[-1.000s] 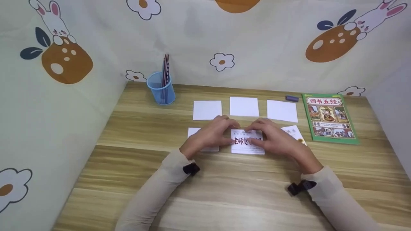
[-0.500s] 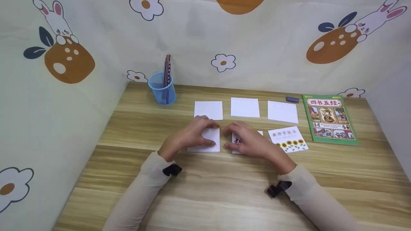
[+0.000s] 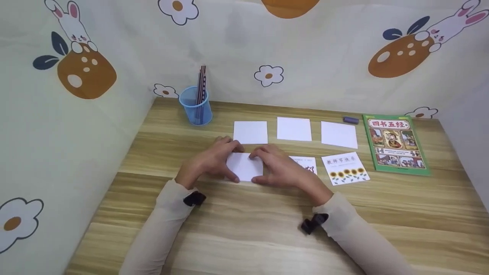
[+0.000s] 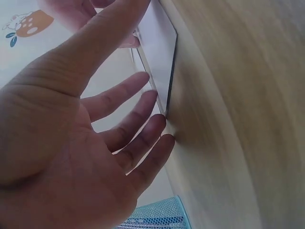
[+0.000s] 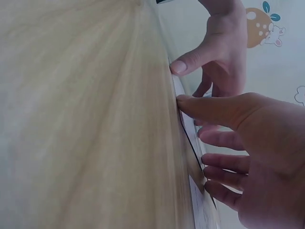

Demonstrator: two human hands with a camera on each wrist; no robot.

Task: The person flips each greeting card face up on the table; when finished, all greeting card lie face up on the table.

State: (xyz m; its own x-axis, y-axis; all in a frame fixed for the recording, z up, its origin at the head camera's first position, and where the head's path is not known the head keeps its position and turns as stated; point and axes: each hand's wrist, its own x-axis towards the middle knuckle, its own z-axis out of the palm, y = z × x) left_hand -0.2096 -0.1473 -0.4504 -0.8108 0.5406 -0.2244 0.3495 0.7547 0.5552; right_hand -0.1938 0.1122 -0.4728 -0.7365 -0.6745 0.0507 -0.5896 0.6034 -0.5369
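Note:
In the head view a blank white card [image 3: 245, 167] lies at the left of the near row, between both hands. My left hand [image 3: 216, 158] holds its left side, thumb at the near edge and fingers at the far edge. My right hand [image 3: 279, 166] spans its right side the same way, thumb and index finger at the two corners. In the left wrist view the white card [image 4: 159, 52] shows beside curved fingers. Just right is a card with printed characters [image 3: 307, 164], partly hidden by the right hand. Beyond it lies a sunflower card [image 3: 345, 168].
Three blank cards line the back: left [image 3: 250, 132], middle [image 3: 294, 129] and right [image 3: 339, 134]. A blue mesh cup [image 3: 196, 109] with pencils stands at back left. A purple stub [image 3: 350, 120] and a green book [image 3: 397, 145] lie at right on the wooden table [image 3: 229, 229].
Both hands have moved left, from the card with printed characters to the blank card beside it. The sunflower card has come out from behind the right hand.

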